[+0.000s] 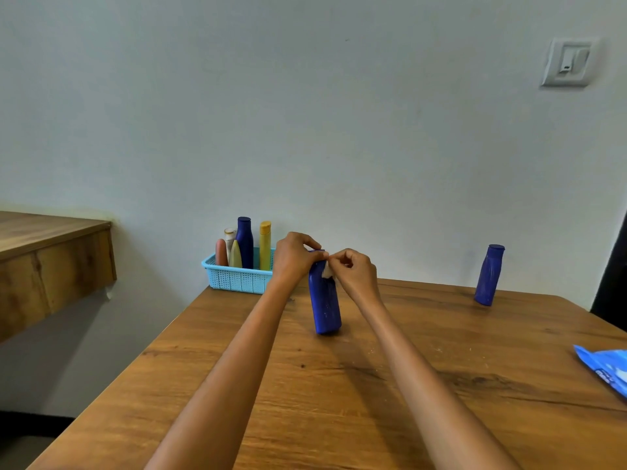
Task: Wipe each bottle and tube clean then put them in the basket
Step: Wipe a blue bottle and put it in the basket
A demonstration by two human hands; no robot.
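A dark blue bottle [325, 305] stands upright on the wooden table [339, 385] in the middle. My left hand [294, 256] grips its cap and neck from the left. My right hand [353, 271] pinches a small white wipe [327, 272] against the bottle's shoulder. A second blue bottle [489, 275] stands alone at the far right of the table. The light blue basket [237, 278] sits at the table's back left corner against the wall, holding a blue bottle [245, 241], a yellow bottle [265, 245] and several smaller tubes.
A blue pack of wipes [607, 369] lies at the table's right edge. A wooden shelf [51, 259] juts out from the left, apart from the table. A wall switch [570, 62] is mounted high on the right.
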